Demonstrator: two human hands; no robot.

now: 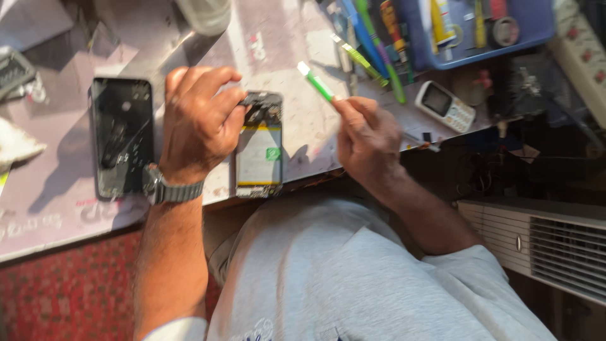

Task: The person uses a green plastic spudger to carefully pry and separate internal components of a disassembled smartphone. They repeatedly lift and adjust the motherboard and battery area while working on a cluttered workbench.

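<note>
An opened smartphone point(259, 155) lies back-up on the pale worktop point(57, 202), its battery and circuit board exposed. My left hand point(199, 123), with a metal wristwatch, presses its fingertips on the phone's upper left corner. My right hand point(366, 139) hovers to the right of the phone and holds a green-and-white tool point(317, 83) that points up and to the left. A black phone back cover point(122, 136) lies to the left of my left hand.
A small white keypad phone point(445, 106) lies at the right. A blue tray point(480, 31) with tools sits at the back right, with screwdrivers and brushes point(372, 44) beside it. A white power strip point(584, 53) is at the far right. A clear jar point(203, 14) stands at the back.
</note>
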